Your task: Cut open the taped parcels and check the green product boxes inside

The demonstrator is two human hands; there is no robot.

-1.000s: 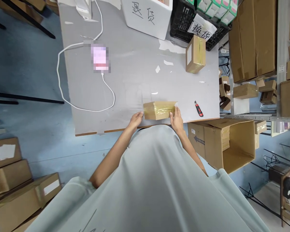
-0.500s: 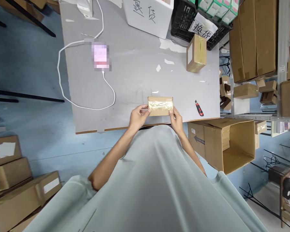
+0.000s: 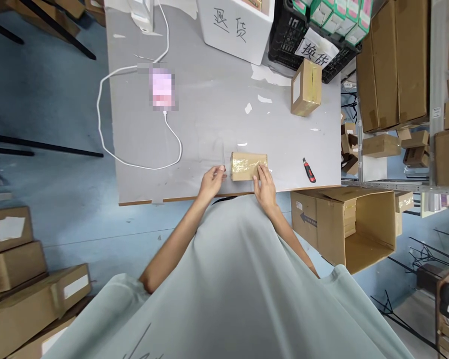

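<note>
1. Your carton (image 3: 243, 171) lies near the front edge of the table (image 3: 202, 124), apparently taped shut; no loose flap shows.
2. Your right hand (image 3: 265, 190) rests on it, fingers extended.
3. Your left hand (image 3: 211, 183) curls beside it; grip unclear.

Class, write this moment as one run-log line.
left hand: beside taped box, apart; right hand: touching taped box; taped box: on table; utility knife: on table, rightward

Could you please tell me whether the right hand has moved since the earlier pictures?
Yes, the right hand has shifted left, farther from the knife.
</note>
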